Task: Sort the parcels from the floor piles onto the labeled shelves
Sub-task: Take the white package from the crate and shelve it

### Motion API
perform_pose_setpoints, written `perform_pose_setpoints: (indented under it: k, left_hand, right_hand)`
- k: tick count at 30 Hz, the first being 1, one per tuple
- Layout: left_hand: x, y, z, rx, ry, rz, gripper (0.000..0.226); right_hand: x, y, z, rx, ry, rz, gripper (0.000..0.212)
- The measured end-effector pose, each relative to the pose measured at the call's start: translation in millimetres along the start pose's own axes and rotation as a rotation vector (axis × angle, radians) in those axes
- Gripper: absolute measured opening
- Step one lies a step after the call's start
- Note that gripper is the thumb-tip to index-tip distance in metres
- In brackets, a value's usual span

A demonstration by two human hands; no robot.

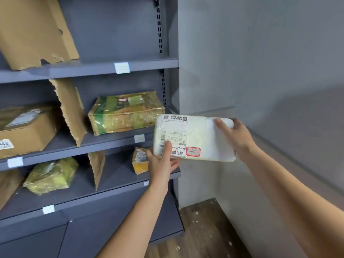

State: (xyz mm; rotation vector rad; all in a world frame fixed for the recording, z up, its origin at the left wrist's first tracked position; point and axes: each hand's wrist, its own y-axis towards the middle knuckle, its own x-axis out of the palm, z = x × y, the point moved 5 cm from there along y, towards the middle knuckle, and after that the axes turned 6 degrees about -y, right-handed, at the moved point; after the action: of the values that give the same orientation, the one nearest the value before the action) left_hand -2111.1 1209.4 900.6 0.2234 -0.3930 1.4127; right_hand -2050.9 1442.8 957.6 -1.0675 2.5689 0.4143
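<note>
In the middle right of the frame a white parcel (195, 138) is held in the air in front of the right end of the grey shelves (83, 70), not resting on any board. The left hand (162, 162) grips its lower left corner: the thumb lies across the printed shipping label and the fingers curl underneath, mostly hidden. The right hand (236, 135) grips the upper right corner, thumb on the front, with its other fingers out of sight behind the parcel. The print on the label is upside down and too small to read, and so is the handwritten mark inside the red-bordered sticker (193, 151).

Behind the left hand a small yellow parcel (138, 161) sits on the lower shelf, its right side covered by the hand. Above it, on the middle shelf, lies a green-and-yellow taped box (124, 112), with the white parcel overlapping its lower right corner. At the left edge a brown box (24, 131) is cut off by the frame. A yellow-green bag (51, 175) lies at lower left. Torn cardboard dividers (71, 110) stand between the sections. The white tags (122, 67) on the shelf edges are blurred and unreadable. A large carton (35, 30) at upper left is cut off at the top.
</note>
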Motion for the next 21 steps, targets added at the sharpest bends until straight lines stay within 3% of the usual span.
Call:
perform_pose_setpoints:
  k: [8, 17, 21]
  left_hand:
    - [-41.5, -25.7, 54.3, 0.215, 0.585, 0.181, 0.043]
    - [-67.0, -55.9, 103.4, 0.229, 0.577, 0.141, 0.070]
    - [-80.5, -56.6, 126.3, 0.250, 0.562, 0.109, 0.072]
  right_hand:
    - [8.9, -26.5, -49.2, -0.096, 0.006, -0.033, 0.056]
    - [27.8, -44.2, -110.4, -0.135, -0.044, -0.124, 0.054]
    - [38.1, -51.5, -135.3, -0.143, -0.043, -0.141, 0.056]
